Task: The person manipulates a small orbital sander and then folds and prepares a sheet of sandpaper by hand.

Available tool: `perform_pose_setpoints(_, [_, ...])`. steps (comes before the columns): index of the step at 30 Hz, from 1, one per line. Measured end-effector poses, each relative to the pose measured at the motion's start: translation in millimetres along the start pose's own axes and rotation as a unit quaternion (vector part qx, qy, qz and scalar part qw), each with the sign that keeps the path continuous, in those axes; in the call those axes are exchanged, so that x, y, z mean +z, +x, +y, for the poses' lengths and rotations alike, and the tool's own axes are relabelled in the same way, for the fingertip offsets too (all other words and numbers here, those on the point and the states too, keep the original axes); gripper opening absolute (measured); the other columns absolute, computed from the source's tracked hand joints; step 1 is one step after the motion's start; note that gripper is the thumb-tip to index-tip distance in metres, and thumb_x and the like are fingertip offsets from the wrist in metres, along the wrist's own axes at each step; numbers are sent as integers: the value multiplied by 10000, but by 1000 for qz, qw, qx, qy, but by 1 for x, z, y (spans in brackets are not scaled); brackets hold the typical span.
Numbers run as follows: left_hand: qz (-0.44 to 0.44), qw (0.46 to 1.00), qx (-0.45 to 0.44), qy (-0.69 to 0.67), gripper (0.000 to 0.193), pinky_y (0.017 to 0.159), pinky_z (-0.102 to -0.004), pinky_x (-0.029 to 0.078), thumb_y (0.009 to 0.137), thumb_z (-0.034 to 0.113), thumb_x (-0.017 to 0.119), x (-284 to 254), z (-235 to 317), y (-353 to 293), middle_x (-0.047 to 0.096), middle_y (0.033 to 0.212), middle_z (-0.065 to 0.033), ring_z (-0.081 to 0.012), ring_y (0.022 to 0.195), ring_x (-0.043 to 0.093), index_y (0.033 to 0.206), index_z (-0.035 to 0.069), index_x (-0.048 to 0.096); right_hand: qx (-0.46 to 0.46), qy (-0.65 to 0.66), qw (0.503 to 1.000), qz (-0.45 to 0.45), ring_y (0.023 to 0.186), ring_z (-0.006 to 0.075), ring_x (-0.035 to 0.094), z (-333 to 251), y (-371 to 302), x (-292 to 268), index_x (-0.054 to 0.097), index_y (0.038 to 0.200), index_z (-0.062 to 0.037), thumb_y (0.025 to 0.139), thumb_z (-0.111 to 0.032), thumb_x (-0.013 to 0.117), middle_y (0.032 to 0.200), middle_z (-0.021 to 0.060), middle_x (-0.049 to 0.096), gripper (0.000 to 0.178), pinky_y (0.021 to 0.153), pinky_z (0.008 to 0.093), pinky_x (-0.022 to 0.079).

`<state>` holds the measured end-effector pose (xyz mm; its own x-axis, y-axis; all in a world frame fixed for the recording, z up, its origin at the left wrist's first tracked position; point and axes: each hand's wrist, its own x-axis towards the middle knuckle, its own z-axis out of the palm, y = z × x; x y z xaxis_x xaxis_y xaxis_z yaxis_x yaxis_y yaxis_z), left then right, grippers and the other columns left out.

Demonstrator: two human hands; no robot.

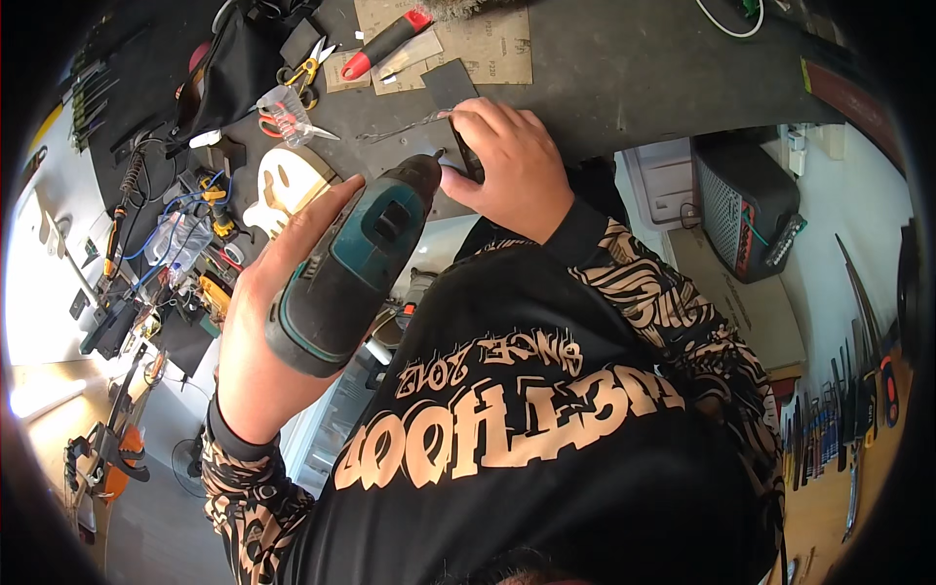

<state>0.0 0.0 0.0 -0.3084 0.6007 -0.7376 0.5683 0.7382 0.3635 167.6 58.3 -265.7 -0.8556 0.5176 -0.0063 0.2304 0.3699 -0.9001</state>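
Note:
My left hand [261, 322] grips a teal and black cordless drill [356, 263], its nose pointing at the edge of the dark workbench [624, 88]. My right hand [507, 171] is closed on a small dark flat piece [466, 156] at that edge. The drill tip touches or nearly touches the piece right beside my thumb. A thin twisted wire [400, 129] lies on the bench just beyond the drill tip. My fingers hide most of the piece.
On the bench lie sandpaper sheets [492, 44], a red-handled knife [385, 44], yellow-handled scissors [307, 70], a dark square sheet [448, 84] and a pale wooden cutout [292, 180]. Cables and tools crowd the left. A black box [741, 205] stands at the right, near hanging hand tools [848, 409].

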Motion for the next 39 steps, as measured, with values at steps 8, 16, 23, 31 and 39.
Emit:
perform_pose_setpoints(8, [14,1000,21,-4,685,1094,-396,556,887,22,817,3,-1,0,763,1367,-178,-277,1197,769,1538,-23,608,-3,12,1000,8,1159,278,686,-1,-1,1,693,1279,-72,922,-436,841,1276,47,674,531,1020,460,502])
perform_pose_setpoints(16, [9,1000,10,12,660,1133,-400,531,903,-7,781,8,-1,-7,705,1470,-191,-321,1289,736,1539,-23,608,-5,-2,1000,-1,1153,272,689,-3,1,3,690,1272,-66,923,-426,835,1263,43,660,522,1024,450,493])
perform_pose_setpoints(23, [41,995,-17,-84,700,1175,-402,507,901,-66,750,24,-1,-14,638,1576,-198,-321,1396,680,1577,-15,579,5,-3,1000,-20,1156,262,698,-8,2,4,685,1280,-64,919,-412,837,1262,47,643,524,1031,448,486])
perform_pose_setpoints(31, [50,998,7,-41,818,1131,-430,550,828,-79,792,27,-5,-18,659,1527,-190,-385,1341,707,1597,14,528,4,4,999,-38,1155,253,697,-10,2,2,673,1312,-60,940,-396,823,1260,53,633,524,1037,443,473])
perform_pose_setpoints(39, [52,997,15,-47,810,1146,-420,536,816,-95,758,27,-8,-16,635,1556,-168,-377,1360,695,1589,23,545,-1,4,999,-34,1162,255,685,-9,2,5,670,1299,-54,947,-391,819,1256,59,629,510,1020,442,471])
